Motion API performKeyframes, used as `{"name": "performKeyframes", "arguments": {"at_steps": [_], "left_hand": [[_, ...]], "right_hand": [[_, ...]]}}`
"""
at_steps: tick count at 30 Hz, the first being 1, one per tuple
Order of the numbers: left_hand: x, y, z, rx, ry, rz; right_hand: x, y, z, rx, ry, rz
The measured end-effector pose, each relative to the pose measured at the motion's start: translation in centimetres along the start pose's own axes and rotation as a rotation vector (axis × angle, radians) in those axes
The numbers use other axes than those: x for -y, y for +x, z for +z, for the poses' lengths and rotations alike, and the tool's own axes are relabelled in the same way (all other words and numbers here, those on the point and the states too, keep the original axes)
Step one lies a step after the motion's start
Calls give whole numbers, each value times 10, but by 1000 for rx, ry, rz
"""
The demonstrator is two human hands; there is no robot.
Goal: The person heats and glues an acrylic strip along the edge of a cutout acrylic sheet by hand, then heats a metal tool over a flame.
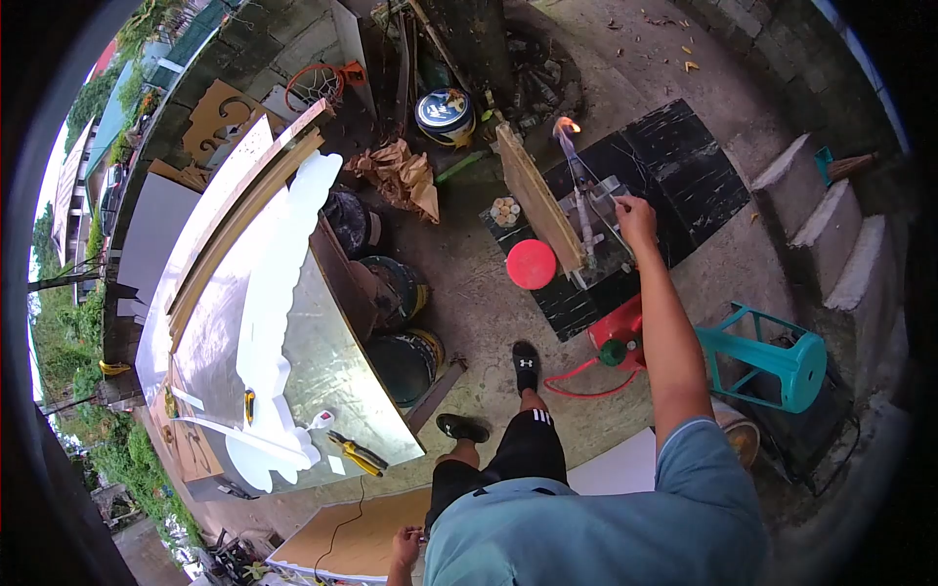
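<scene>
My right hand (pixel 637 221) is stretched forward over the black board (pixel 686 176), its fingers closed at the edge of a small grey metal piece (pixel 608 188). What the fingertips hold is too small to make out. Just left of it a burner pipe (pixel 586 217) lies on the board with a flame (pixel 567 127) at its far end. A wooden plank (pixel 537 195) stands on edge beside the pipe. My left hand (pixel 406 547) hangs low by my left side, fingers curled, with something small and unclear at them.
A red tank (pixel 618 332) with a red hose lies near my feet. To the right are a teal stool (pixel 772 361) and concrete steps (pixel 826 210). On the left, a metal-topped table (pixel 332 361) bears white cut-outs and yellow pliers (pixel 358 454). Buckets (pixel 401 366) stand beside it.
</scene>
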State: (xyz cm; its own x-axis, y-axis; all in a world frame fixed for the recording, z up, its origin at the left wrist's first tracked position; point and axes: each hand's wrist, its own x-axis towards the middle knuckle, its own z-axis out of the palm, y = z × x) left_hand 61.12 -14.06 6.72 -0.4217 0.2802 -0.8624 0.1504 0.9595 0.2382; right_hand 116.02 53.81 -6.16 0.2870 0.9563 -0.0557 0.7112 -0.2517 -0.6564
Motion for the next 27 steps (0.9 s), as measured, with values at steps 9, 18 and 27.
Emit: {"name": "performKeyframes", "arguments": {"at_steps": [9,18,27], "left_hand": [[-19,-12,4,-20,18,-30],[-20,-12,4,-14,95,31],[-35,-19,8,-32,51,24]], "right_hand": [[-7,3,6,1,-27,2],[-11,3,7,3,-37,-45],[3,-8,6,4,-36,-1]]}}
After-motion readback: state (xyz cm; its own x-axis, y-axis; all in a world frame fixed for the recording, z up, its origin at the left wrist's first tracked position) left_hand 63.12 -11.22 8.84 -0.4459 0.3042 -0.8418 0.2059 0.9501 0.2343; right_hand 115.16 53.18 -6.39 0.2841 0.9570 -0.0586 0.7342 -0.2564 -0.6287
